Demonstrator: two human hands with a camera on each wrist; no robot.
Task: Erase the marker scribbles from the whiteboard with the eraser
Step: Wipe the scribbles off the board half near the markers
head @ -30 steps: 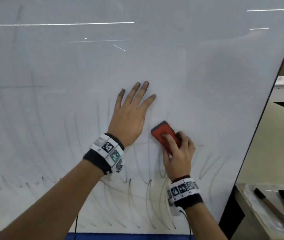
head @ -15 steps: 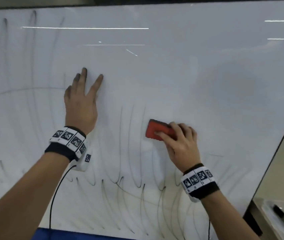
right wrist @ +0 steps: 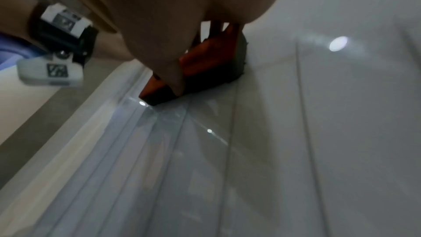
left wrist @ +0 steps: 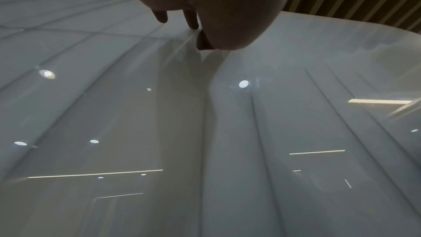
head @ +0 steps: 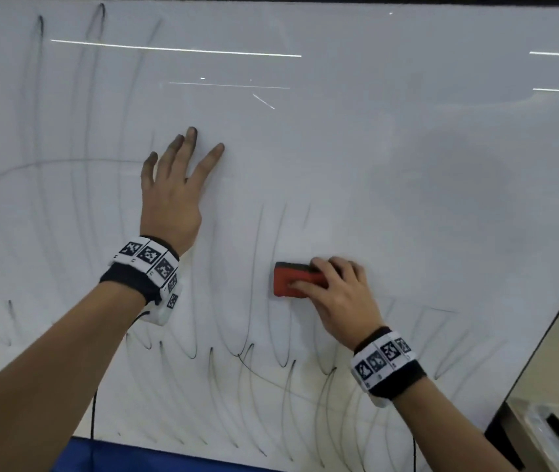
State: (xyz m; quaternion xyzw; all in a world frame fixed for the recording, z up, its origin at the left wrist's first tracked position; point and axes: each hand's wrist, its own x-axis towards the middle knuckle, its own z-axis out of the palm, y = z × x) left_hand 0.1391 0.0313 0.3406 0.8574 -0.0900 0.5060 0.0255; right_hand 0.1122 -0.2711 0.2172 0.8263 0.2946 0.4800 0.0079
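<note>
A large whiteboard (head: 390,172) fills the head view, with black marker scribbles (head: 257,338) looping across its left side and lower half. The upper right part looks wiped. My right hand (head: 334,294) grips a red eraser (head: 291,279) with a dark felt face and holds it flat against the board, just right of some vertical strokes. In the right wrist view the eraser (right wrist: 205,66) sits under my thumb, felt on the board. My left hand (head: 174,185) lies flat on the board with fingers spread, ink-stained at the tips, left of and above the eraser.
The board's right edge (head: 544,335) runs diagonally down; beyond it a tray (head: 544,427) holds a dark marker. A blue strip (head: 128,454) shows under the bottom edge. Cables hang from both wristbands.
The eraser has slid leftward and turned level along the board. My left hand moved left, away from the eraser, and stays flat. The view shifted, showing more scribbles at left.
</note>
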